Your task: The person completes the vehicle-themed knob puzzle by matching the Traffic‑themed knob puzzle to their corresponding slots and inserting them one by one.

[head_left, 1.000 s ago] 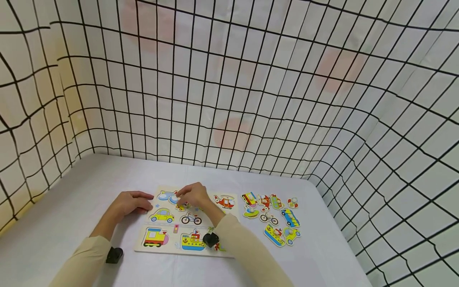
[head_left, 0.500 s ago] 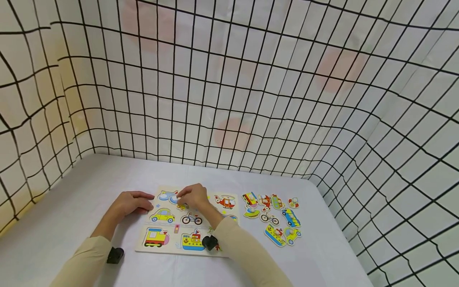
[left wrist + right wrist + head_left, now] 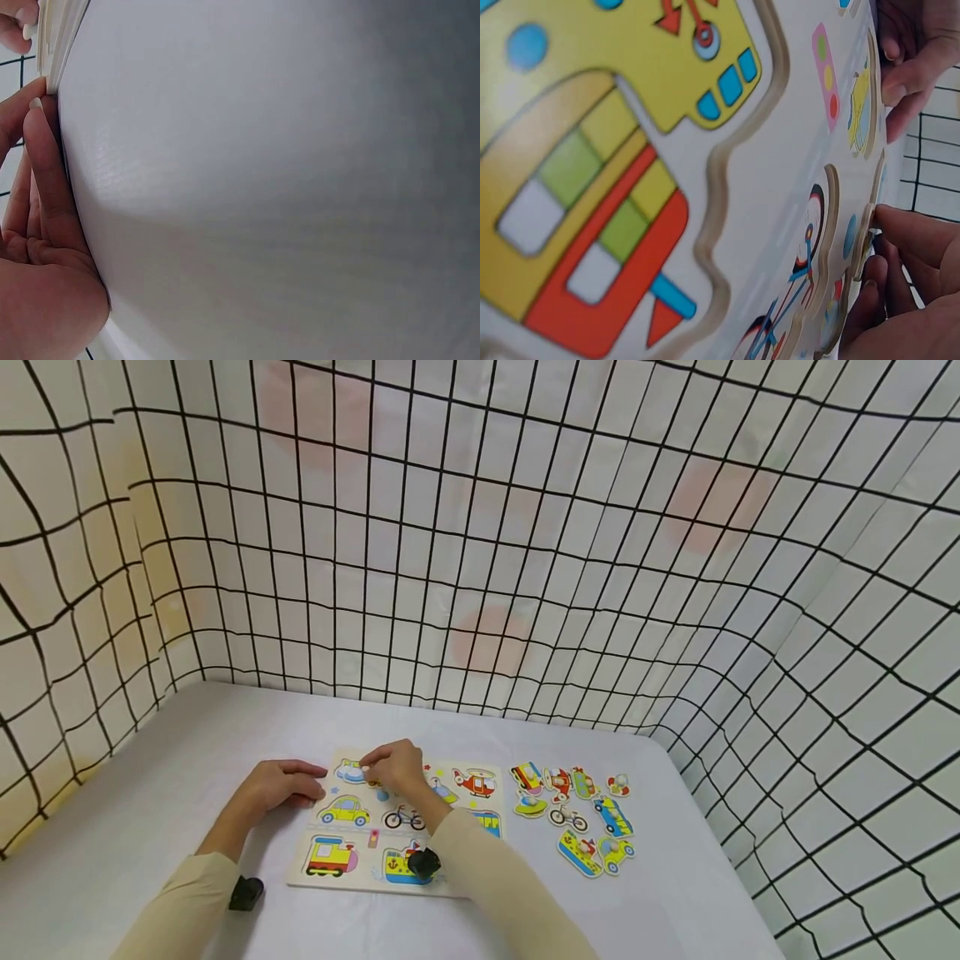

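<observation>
A pale wooden puzzle board [image 3: 366, 858] lies on the table, its recesses printed with vehicles. My right hand [image 3: 397, 768] is over its upper left, beside the plane recess [image 3: 349, 771]. Thumb and fingertips pinch a small puzzle piece [image 3: 372, 782], mostly hidden behind them; a bit of yellow shows. Close to the board's surface in the right wrist view are the pinching fingers [image 3: 900, 225]. At the board's left edge rests my left hand [image 3: 273, 789]. Its fairly straight fingers [image 3: 49, 161] touch that edge in the left wrist view.
Several loose knobbed pieces lie right of the board, among them a train [image 3: 527, 777], a helicopter [image 3: 557, 782], a bicycle [image 3: 568, 818], a bus [image 3: 613, 816], a ship [image 3: 579, 852] and a car [image 3: 617, 855]. Black netting [image 3: 465, 535] surrounds the white table [image 3: 660, 902].
My right hand has shifted slightly left and up with the piece, closer to the plane recess, uncovering a blue dot and the saucer picture. My left hand stays at the board's edge.
</observation>
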`<action>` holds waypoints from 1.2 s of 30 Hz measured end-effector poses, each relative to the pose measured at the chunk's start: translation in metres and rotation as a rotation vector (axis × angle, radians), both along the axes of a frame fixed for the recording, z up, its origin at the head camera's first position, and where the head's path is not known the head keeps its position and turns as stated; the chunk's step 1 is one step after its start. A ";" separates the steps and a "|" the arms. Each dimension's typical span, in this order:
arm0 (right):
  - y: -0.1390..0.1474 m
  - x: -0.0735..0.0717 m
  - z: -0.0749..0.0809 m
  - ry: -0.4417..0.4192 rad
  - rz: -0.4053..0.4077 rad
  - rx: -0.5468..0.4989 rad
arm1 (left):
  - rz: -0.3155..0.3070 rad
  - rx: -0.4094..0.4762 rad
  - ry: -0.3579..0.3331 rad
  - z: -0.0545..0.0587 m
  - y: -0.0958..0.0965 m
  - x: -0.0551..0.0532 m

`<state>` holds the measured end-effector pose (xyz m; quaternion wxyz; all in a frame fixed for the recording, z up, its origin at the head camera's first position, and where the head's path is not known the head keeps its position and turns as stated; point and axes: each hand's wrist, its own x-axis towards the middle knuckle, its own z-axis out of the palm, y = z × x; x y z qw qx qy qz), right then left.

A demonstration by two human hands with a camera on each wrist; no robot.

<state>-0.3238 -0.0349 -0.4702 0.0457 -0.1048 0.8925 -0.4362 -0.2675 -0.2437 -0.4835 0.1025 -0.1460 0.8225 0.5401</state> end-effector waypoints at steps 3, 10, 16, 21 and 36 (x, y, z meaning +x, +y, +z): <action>-0.005 -0.001 -0.003 0.004 -0.038 -0.004 | -0.004 0.004 0.007 0.000 0.001 0.001; -0.017 0.000 -0.002 -0.023 -0.128 -0.016 | -0.006 0.008 0.015 0.001 0.002 0.001; -0.022 0.000 -0.001 -0.036 -0.166 -0.016 | -0.011 0.018 0.017 0.001 0.003 0.001; -0.025 0.000 -0.001 -0.030 -0.162 -0.024 | -0.008 0.018 0.019 0.003 0.001 0.002; -0.023 0.002 -0.004 0.005 -0.164 -0.037 | -0.025 0.015 0.022 0.004 0.002 0.004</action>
